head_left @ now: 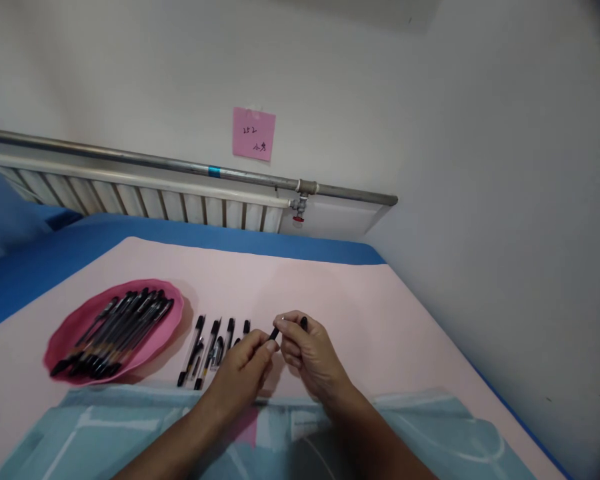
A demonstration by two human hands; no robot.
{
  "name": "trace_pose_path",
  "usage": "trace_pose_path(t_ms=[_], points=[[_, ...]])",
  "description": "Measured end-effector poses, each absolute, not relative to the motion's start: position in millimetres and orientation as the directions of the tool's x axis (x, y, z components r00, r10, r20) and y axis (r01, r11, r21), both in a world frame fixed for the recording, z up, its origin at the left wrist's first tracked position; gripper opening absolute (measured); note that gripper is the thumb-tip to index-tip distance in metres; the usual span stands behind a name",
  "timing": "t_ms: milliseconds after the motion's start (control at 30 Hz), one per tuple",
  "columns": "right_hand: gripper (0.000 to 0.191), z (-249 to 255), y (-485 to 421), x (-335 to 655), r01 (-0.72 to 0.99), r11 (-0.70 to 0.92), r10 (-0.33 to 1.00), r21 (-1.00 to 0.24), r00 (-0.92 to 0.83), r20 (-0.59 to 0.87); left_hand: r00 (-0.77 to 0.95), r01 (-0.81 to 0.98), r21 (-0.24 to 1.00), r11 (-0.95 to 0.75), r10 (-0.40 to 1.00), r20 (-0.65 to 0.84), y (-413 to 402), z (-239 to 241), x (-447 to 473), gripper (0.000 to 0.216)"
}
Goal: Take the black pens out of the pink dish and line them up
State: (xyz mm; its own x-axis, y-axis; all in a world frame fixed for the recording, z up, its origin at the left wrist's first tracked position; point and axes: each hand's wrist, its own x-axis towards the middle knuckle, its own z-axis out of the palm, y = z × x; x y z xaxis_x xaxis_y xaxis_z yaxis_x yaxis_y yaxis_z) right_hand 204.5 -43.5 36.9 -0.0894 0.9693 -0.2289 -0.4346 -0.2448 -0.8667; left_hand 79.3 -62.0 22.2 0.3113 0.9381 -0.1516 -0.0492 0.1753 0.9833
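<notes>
Both of my hands meet over the table, close to its front edge. My left hand (250, 363) is closed around a pen (274, 333), whose dark end sticks up out of the fingers. The fingertips of my right hand (305, 350) pinch at the tip of that pen. A black rounded piece (304, 323), which looks like a pen cap, pokes out between my right fingers; most of it is hidden. Left of my hands lie several clear pen barrels (213, 343) with black ends, in a row, with small black pen parts (220, 347) among them.
A pink scalloped dish (173, 293) full of black pens (125, 327) stands on the left of the pale pink tabletop (380, 333). Blue-green cloth (130, 427) covers the near edge. Behind are a radiator (195, 207), a pipe with a red valve (299, 219) and a pink note (253, 133).
</notes>
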Motion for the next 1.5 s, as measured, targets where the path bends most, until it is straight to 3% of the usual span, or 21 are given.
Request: trace_pose_path(t_ms=[233, 400, 567, 733, 933, 1267, 1400, 1500], points=[[0.025, 38.2, -42.1, 207.6, -0.463, -0.304, 0.948, -0.833, -0.231, -0.218, 0.390, -0.211, 0.879, 0.429, 0.861, -0.327, -62.3, 28.2, 80.0, 0.031], [0.024, 34.9, -43.7, 201.6, -0.466, -0.240, 0.970, -0.852, -0.081, -0.229, 0.375, -0.216, 0.890, 0.401, 0.876, -0.303, -63.2, 31.9, 80.3, 0.033], [0.021, 36.0, -41.2, 205.8, -0.474, -0.214, 0.977, -0.854, -0.080, -0.200, 0.369, -0.183, 0.893, 0.410, 0.871, -0.324, -64.6, 34.9, 81.1, 0.032], [0.020, 39.1, -34.0, 217.3, -0.525, -0.080, 0.989, -0.848, 0.063, -0.133, 0.388, -0.129, 0.900, 0.416, 0.857, -0.340, -64.8, 35.0, 82.7, 0.029], [0.022, 39.4, -27.8, 223.8, -0.471, 0.031, 0.968, -0.882, 0.233, -0.091, 0.390, -0.096, 0.904, 0.416, 0.852, -0.350, -64.6, 35.1, 83.5, 0.027], [0.022, 39.1, -21.7, 234.3, -0.409, 0.087, 0.940, -0.908, 0.336, -0.062, 0.389, -0.095, 0.896, 0.434, 0.845, -0.368, -64.8, 36.3, 81.5, 0.025], [0.021, 41.5, -25.9, 229.7, -0.381, 0.054, 0.957, -0.923, 0.284, -0.061, 0.412, -0.136, 0.865, 0.483, 0.821, -0.394, -60.2, 32.6, 77.0, 0.025], [0.021, 42.9, -33.4, 221.8, -0.337, -0.074, 0.988, -0.939, 0.103, -0.115, 0.399, -0.181, 0.848, 0.499, 0.825, -0.400, -57.2, 30.9, 73.8, 0.027]])
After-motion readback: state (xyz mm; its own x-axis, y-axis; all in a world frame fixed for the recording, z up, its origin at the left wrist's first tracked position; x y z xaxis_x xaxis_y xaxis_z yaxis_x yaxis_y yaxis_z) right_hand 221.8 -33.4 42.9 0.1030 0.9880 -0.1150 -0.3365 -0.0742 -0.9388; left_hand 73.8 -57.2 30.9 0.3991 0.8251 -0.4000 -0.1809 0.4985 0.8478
